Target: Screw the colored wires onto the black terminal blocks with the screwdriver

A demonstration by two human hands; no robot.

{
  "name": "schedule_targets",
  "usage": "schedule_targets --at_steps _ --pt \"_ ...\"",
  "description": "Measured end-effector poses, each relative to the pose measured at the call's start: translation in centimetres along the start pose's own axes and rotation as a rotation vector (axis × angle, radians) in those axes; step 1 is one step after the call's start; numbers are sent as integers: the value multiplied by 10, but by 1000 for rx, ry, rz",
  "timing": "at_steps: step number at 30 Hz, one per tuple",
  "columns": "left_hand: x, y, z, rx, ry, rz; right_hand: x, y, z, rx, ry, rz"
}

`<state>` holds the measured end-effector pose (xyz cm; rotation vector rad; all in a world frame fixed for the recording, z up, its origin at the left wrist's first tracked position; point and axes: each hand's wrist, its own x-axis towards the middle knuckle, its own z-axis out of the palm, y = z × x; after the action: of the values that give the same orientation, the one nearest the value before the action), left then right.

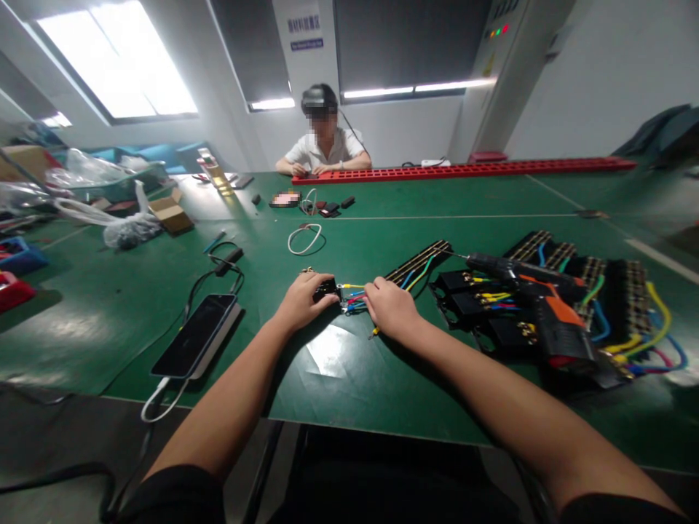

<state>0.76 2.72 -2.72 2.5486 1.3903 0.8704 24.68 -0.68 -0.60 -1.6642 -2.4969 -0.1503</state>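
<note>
Green table [256, 244] across mid-frame; centre: left hand [303, 300] gripping black block [324, 290], right hand [394, 308] pinching coloured wires [356, 298].

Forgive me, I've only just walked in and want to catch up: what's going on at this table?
The person wearing the camera holds a small black block in the left hand and grips coloured wires beside it with the right hand. Whether the wires are fastened is too small to tell. A power drill lies among similar parts on the right. Another person is at the far side.
</note>
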Motion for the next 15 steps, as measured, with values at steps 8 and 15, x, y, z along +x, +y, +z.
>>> schedule_targets --at_steps 8,15 --pt "-5 8 -2 -23 -38 47 1 0 -2 19 -6 35" --pt "-9 11 -4 -47 -59 49 3 0 -2 28 5 41"
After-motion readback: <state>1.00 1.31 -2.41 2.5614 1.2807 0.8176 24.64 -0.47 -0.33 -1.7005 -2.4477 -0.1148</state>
